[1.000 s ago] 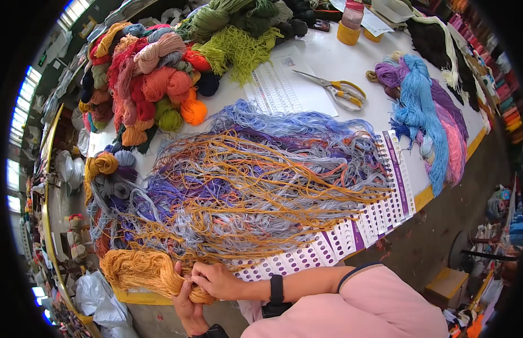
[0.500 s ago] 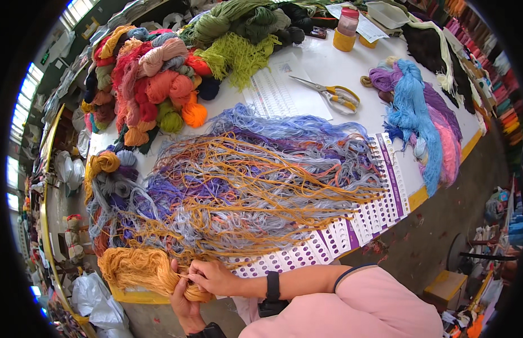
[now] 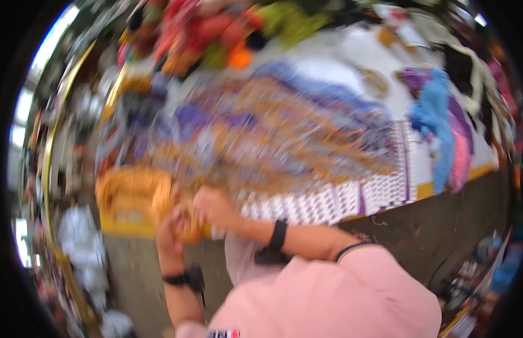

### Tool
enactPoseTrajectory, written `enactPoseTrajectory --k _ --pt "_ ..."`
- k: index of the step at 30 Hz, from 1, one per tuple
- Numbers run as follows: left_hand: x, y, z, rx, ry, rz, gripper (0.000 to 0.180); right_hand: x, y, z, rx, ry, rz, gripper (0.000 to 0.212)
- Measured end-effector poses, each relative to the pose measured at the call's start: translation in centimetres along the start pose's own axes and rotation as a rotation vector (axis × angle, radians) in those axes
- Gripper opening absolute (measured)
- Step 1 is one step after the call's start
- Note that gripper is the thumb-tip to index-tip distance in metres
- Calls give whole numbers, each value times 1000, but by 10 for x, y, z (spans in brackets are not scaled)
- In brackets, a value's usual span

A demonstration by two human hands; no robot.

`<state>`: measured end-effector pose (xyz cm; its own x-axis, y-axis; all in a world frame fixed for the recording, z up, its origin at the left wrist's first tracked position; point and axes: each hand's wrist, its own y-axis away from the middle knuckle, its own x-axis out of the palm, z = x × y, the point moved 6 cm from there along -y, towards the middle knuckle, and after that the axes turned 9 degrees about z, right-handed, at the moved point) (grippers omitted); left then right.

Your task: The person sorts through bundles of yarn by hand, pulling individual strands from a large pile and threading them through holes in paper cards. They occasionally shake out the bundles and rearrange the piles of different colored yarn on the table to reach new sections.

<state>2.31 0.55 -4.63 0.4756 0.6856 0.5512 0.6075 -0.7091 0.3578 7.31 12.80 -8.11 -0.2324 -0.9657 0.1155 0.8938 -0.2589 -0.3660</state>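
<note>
A golden-orange yarn skein lies at the near left corner of the table, its right end drawn up to my hands. My left hand is closed around that end, with loops of yarn between thumb and fingers. Just to its right, my right hand is bent with its fingers closed near the yarn; blur hides what they pinch. Beyond both hands spreads a wide layer of blue, purple, grey and orange threads, strung from white punched cards along the table's near and right edges.
Red, orange and green skeins are heaped at the far left. Blue, purple and pink skeins lie on the right side. Blurred yellow-handled scissors rest on the white tabletop. White plastic bags stand left of the table.
The whole view has shifted and blurred, so the table sits higher in the picture and more of my left forearm shows. My right hand has moved slightly apart from my left.
</note>
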Motion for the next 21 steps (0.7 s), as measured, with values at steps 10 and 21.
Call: enactPoseTrajectory --k 10,21 --pt "2 20 -31 156 -84 147 56 10 3 33 563 -378 173 26" --pt "5 27 -26 300 -234 66 60 10 9 51 472 -228 171 12"
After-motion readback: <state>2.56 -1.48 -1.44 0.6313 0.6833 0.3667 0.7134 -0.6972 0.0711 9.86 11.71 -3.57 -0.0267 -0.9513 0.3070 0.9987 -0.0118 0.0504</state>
